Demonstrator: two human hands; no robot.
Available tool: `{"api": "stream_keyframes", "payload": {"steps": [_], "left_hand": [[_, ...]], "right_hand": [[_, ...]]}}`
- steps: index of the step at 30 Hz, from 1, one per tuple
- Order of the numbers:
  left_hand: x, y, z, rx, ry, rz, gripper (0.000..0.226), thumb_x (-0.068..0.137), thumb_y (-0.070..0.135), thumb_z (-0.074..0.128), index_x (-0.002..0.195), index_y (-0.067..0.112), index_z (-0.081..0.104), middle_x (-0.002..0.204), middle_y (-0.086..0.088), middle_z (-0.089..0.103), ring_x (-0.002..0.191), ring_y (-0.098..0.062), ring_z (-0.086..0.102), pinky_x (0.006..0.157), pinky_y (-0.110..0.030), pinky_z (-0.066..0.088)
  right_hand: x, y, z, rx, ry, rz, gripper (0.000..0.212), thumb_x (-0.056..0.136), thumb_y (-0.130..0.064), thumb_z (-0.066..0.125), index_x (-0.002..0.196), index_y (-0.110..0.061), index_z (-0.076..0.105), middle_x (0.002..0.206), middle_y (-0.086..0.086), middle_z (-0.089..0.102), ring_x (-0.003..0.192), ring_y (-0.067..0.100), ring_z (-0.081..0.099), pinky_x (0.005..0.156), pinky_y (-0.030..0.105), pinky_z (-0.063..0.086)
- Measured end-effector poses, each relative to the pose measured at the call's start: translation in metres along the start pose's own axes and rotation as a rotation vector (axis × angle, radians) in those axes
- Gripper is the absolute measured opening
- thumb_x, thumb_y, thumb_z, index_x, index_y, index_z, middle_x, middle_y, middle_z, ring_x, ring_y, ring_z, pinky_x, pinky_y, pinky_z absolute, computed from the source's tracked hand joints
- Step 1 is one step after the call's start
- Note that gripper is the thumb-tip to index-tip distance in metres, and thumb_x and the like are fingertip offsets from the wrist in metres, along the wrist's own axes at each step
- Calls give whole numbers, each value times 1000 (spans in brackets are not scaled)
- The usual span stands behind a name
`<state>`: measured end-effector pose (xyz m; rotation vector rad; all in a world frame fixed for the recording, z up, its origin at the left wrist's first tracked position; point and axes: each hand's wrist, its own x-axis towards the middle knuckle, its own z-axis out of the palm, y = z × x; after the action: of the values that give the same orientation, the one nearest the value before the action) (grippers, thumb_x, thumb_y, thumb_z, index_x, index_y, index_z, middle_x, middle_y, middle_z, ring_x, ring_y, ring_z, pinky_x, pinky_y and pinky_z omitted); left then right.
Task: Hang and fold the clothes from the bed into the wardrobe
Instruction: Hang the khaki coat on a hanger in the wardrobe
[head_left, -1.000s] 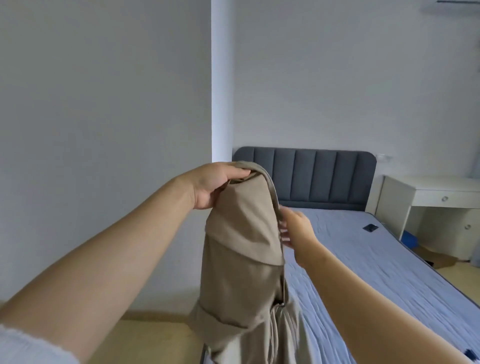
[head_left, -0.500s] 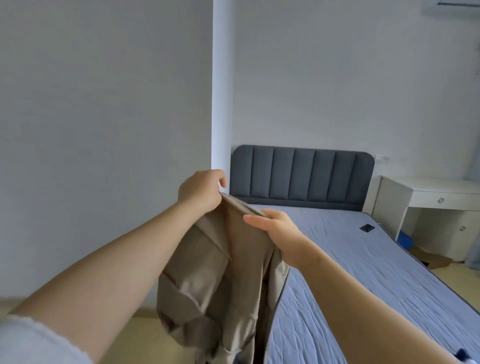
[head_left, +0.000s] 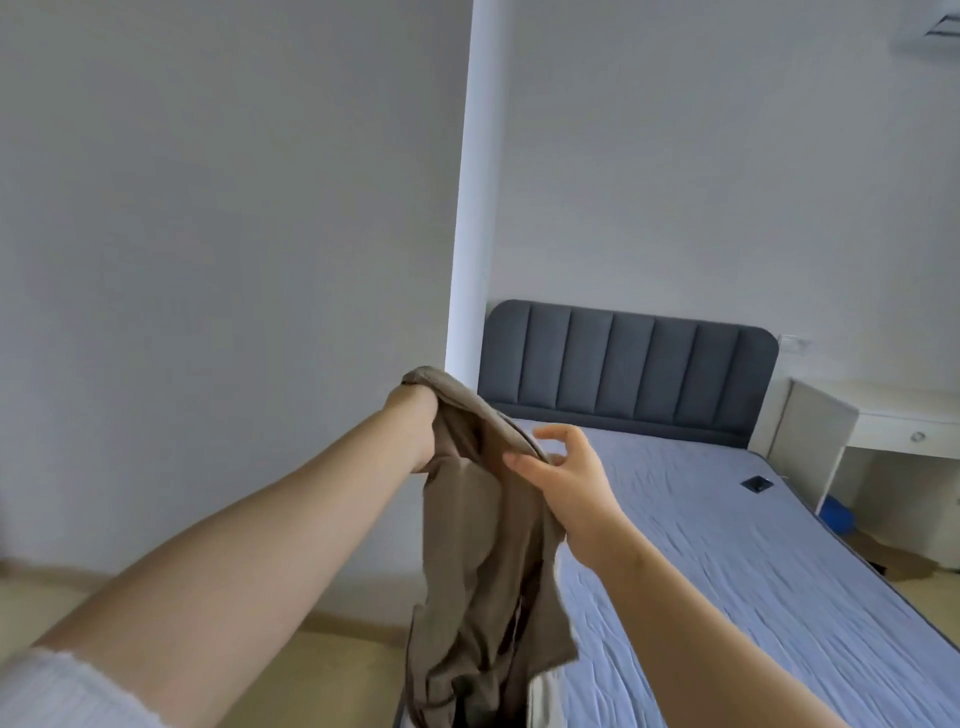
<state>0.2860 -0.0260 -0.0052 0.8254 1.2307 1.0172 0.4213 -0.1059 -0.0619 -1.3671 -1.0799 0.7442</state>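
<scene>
Item one: your left hand (head_left: 415, 434), raised left of centre with the taupe garment (head_left: 483, 561) draped over it, its fingers buried in the cloth, so you cannot tell whether they are clamped. Item two: your right hand (head_left: 569, 475), just beside it, thumb and fingers nipping the garment's top edge, the rest hanging down at the near left edge of the bed (head_left: 727, 545), with a small dark object (head_left: 757, 484) lying on the sheet further right. Status, as a judgement: one piece is in hand, neither hung nor folded, and the wardrobe is out of view, so the storing is all left to do.
</scene>
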Motion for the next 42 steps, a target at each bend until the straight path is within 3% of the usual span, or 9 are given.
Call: {"api": "stream_keyframes", "payload": {"steps": [5,10,15,18,21,24,32,37,42], "left_hand": [[-19,4,14,249,-202,184,22,93,11,44,73,11,53,78,-9,54,77,-23,51,80,-33,45],[-7,-3,-17,564,-375,391,35,80,-6,57,98,24,53,88,-3,50,75,-15,50,60,-24,41],[11,-28,-35,1041,77,717,18,86,4,37,92,18,46,83,-3,50,66,-16,45,51,-27,33],[8,-32,-27,605,231,423,19,91,14,31,100,11,48,90,-11,56,76,-28,56,54,-29,42],[-9,-25,-17,91,35,35,23,91,11,33,81,9,53,55,-7,51,44,-14,46,38,-24,46],[-27,-12,-14,-122,-63,61,28,89,2,37,65,8,51,43,-5,48,39,-14,44,34,-18,44],[-62,13,-58,-177,-384,486,33,82,-19,43,76,12,53,63,-2,62,61,-14,61,55,-23,54],[-44,-4,-117,295,-32,807,54,82,-3,62,103,44,47,90,1,52,83,-8,57,76,-17,48],[-27,-35,-179,535,-64,421,93,78,28,73,144,39,8,126,6,38,107,-11,53,84,-25,48]], "right_hand": [[-1,-5,12,-318,-169,36,15,83,-22,64,89,-8,63,65,2,50,48,7,48,48,19,39],[2,-1,-3,-164,331,14,31,89,-11,45,62,-14,31,58,1,31,56,16,26,53,27,22],[-8,1,13,-212,263,-122,34,87,-10,46,59,-17,30,55,-4,30,55,13,24,53,28,21],[-16,3,23,-106,228,-120,26,91,-17,46,66,-10,41,59,-2,38,58,13,31,55,29,28],[-23,12,26,-161,75,-103,17,94,-22,45,84,-17,58,69,-1,54,64,12,46,58,27,39],[-29,22,35,-150,-147,-33,32,90,-19,56,119,-32,50,89,4,65,73,15,58,62,20,47],[-27,49,78,-318,-273,145,15,90,-27,55,83,-14,60,74,1,61,71,19,58,61,27,47],[-30,31,116,108,-211,197,19,92,-17,50,76,-9,58,65,4,54,59,18,51,49,21,43],[-30,-14,164,474,-317,279,12,92,-15,51,83,-14,59,66,4,65,55,16,66,50,26,51]]}}
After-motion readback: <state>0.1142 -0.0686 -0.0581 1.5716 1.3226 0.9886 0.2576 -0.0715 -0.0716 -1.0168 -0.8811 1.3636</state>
